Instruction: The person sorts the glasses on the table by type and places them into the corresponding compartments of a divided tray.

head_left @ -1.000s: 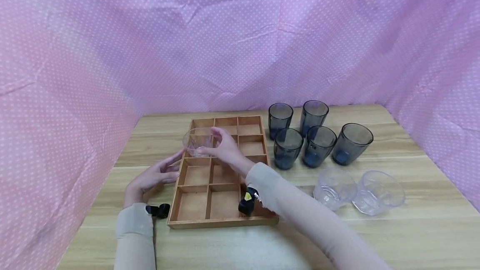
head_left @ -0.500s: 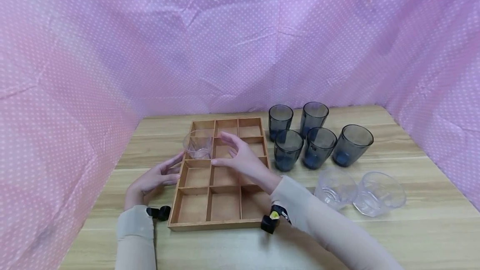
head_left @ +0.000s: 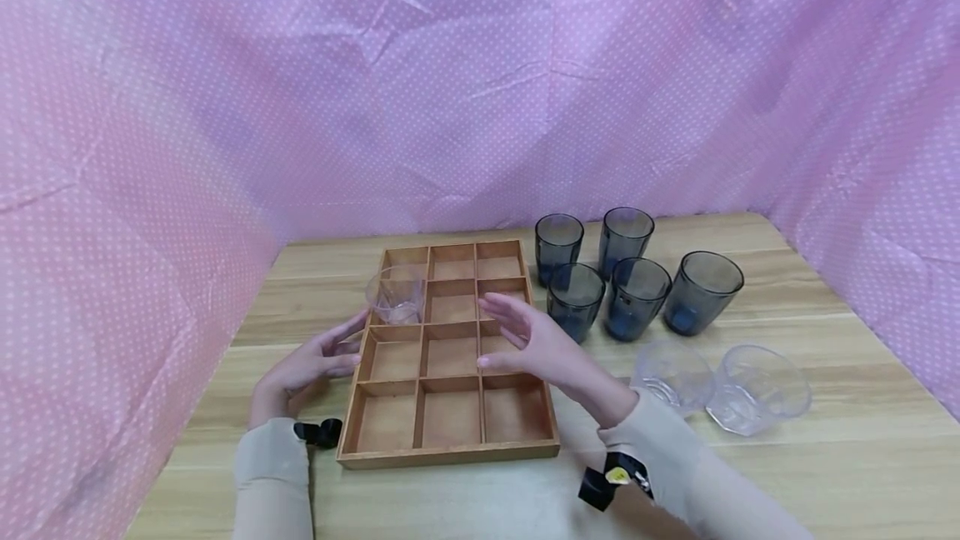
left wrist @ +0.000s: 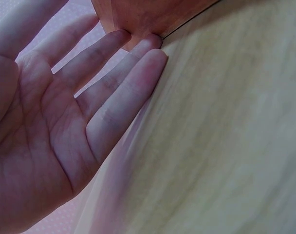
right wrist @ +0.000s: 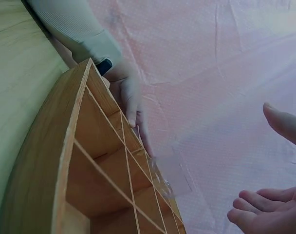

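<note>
Matt wooden tray (head_left: pixel 450 457), glossy tumblers (head_left: pixel 702 294)

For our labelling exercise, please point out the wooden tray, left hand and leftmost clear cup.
Wooden tray (head_left: pixel 450 457), head view: near outer wall.
Left hand (head_left: pixel 303 365), head view: back of hand.
Leftmost clear cup (head_left: pixel 396 298), head view: side wall.

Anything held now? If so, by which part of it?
Nothing held. The right hand is empty over the right side of the wooden tray; the left hand only touches the tray's left side.
</note>
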`<state>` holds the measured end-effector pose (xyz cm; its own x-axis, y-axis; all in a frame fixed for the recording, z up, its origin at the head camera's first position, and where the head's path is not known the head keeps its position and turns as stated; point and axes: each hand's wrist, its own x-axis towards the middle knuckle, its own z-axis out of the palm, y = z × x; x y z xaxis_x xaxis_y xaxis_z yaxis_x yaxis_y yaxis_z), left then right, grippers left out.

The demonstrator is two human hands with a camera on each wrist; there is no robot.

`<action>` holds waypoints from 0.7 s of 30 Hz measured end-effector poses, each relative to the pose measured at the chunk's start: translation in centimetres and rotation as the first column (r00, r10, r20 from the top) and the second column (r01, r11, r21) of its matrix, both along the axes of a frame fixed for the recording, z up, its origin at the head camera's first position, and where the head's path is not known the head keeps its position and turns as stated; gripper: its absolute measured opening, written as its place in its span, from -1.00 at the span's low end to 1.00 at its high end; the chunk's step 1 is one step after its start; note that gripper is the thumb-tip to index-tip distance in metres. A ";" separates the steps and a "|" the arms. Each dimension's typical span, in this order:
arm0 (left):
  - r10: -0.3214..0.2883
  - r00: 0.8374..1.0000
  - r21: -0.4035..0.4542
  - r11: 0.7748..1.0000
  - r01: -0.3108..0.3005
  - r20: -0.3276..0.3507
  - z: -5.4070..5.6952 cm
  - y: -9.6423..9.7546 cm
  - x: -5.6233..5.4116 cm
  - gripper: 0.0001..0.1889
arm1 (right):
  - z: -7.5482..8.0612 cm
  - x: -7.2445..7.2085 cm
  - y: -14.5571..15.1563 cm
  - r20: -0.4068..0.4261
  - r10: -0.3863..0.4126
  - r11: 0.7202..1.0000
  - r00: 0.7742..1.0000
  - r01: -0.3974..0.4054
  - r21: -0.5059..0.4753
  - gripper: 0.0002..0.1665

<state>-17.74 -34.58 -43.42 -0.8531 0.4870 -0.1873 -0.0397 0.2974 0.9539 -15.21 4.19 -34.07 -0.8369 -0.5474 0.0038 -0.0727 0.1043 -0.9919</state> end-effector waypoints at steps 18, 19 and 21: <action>-0.025 1.000 0.044 0.999 0.025 -0.003 -0.3 -0.2 -0.2 -0.17 | -0.1 1.9 5.3 -0.088 0.038 0.998 0.995 -0.034 0.046 0.00; -0.023 1.000 0.041 0.999 0.024 -0.004 -0.3 -0.2 -0.3 -0.17 | -0.1 2.0 5.6 -0.088 0.033 0.999 0.996 -0.029 0.046 0.00; -0.021 1.000 0.034 0.999 0.021 -0.005 -0.3 -0.2 -0.3 -0.17 | -0.1 2.1 6.1 -0.106 0.028 0.999 0.994 -0.024 0.042 -0.01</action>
